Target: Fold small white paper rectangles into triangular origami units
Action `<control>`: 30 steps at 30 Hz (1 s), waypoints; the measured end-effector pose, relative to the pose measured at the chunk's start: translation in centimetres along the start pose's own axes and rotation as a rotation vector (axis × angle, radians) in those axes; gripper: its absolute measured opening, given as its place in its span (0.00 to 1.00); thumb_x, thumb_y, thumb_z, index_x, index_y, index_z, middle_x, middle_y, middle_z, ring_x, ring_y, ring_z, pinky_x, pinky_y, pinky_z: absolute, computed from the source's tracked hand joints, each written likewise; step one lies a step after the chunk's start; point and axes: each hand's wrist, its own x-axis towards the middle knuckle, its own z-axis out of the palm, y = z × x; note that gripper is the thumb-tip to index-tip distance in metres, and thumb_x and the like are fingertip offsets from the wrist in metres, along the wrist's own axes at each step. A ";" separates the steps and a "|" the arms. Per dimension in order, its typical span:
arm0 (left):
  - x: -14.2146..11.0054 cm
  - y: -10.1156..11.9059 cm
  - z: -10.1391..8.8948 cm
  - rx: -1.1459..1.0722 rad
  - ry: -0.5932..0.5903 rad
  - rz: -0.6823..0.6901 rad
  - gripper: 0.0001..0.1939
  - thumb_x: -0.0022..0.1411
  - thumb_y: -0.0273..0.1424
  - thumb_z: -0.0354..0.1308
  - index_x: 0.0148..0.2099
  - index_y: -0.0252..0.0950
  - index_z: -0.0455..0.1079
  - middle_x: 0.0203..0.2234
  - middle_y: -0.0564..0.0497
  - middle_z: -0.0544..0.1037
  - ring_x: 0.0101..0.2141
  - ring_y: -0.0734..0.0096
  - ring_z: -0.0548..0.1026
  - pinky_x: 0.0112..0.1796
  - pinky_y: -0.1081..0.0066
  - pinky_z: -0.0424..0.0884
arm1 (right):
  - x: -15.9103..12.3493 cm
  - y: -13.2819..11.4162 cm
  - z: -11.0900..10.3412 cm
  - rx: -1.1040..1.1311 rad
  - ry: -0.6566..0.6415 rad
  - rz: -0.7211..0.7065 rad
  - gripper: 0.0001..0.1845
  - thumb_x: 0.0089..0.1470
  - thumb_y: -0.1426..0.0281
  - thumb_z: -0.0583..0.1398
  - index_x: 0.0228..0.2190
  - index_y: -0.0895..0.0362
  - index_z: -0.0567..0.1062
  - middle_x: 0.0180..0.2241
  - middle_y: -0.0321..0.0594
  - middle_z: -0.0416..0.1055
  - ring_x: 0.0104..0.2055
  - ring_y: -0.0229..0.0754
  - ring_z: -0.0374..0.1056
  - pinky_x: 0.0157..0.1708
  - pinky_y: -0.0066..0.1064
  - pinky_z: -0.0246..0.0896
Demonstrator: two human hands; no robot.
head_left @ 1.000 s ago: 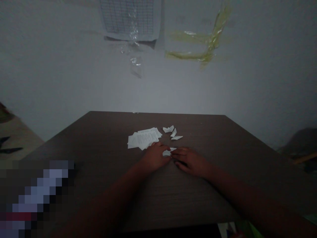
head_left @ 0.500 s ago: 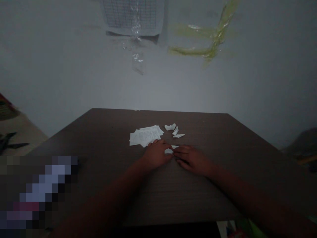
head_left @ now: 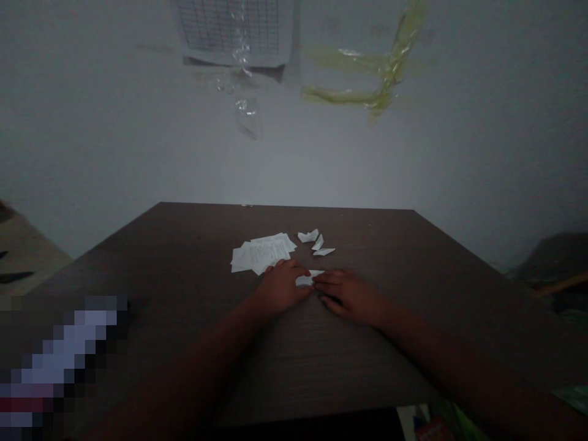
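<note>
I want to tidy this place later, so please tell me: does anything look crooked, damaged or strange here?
On the wall, the yellowish tape looks wrinkled, and the lower edge of the gridded sheet seems to curl away. On the table, the printed papers lie in an uneven, fanned pile. I see no spill.

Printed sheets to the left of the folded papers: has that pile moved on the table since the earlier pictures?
No. Judged against the table's back corners, the pile lies in the same place; only the camera view has shifted.
</note>
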 end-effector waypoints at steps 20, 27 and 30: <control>-0.1 -0.4 0.2 -0.025 0.017 0.021 0.15 0.78 0.33 0.67 0.63 0.38 0.83 0.59 0.42 0.84 0.64 0.48 0.78 0.67 0.50 0.73 | 0.1 -0.2 -0.4 0.036 0.009 -0.009 0.19 0.76 0.69 0.63 0.63 0.57 0.84 0.61 0.52 0.85 0.63 0.55 0.80 0.69 0.51 0.73; 0.1 0.0 0.1 0.020 -0.010 0.002 0.14 0.78 0.34 0.66 0.61 0.42 0.84 0.58 0.43 0.83 0.64 0.44 0.78 0.65 0.44 0.75 | 0.2 -0.1 -0.2 0.048 -0.003 -0.011 0.21 0.75 0.70 0.63 0.64 0.57 0.83 0.64 0.54 0.83 0.65 0.56 0.79 0.69 0.54 0.73; 0.0 0.2 0.0 0.034 -0.011 -0.006 0.14 0.77 0.35 0.66 0.61 0.43 0.84 0.59 0.42 0.83 0.64 0.42 0.78 0.64 0.42 0.75 | 0.2 -0.1 -0.2 0.063 -0.008 -0.013 0.21 0.76 0.70 0.63 0.64 0.58 0.82 0.64 0.54 0.83 0.65 0.57 0.79 0.70 0.56 0.73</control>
